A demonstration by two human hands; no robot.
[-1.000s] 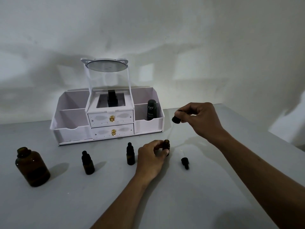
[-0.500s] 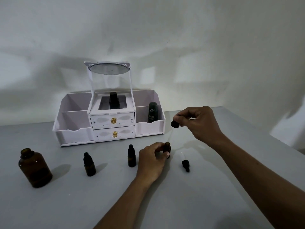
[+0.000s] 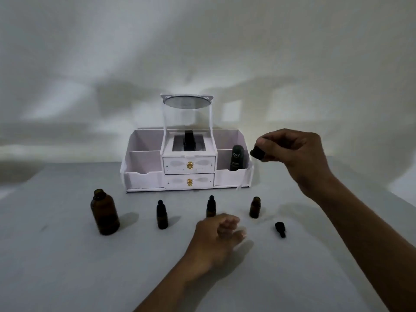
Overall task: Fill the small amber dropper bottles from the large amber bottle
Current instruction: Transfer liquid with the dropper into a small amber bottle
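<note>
Head view: the left hand point(image 3: 216, 239) has let go of the uncapped dropper bottle point(image 3: 255, 207) and hangs loosely curled, holding nothing. The right hand point(image 3: 292, 152), now higher, pinches its black dropper cap point(image 3: 256, 152). Filling looks ready to begin. The large amber bottle point(image 3: 104, 212) (round-shouldered brown glass) stands toward the tabletop's point(image 3: 67, 266) left edge.

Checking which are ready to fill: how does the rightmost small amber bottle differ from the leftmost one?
The rightmost small amber glass bottle has a bare open neck; the leftmost small amber glass bottle wears a black dropper cap, so it stands taller. Both stand upright on the grey table.
</note>
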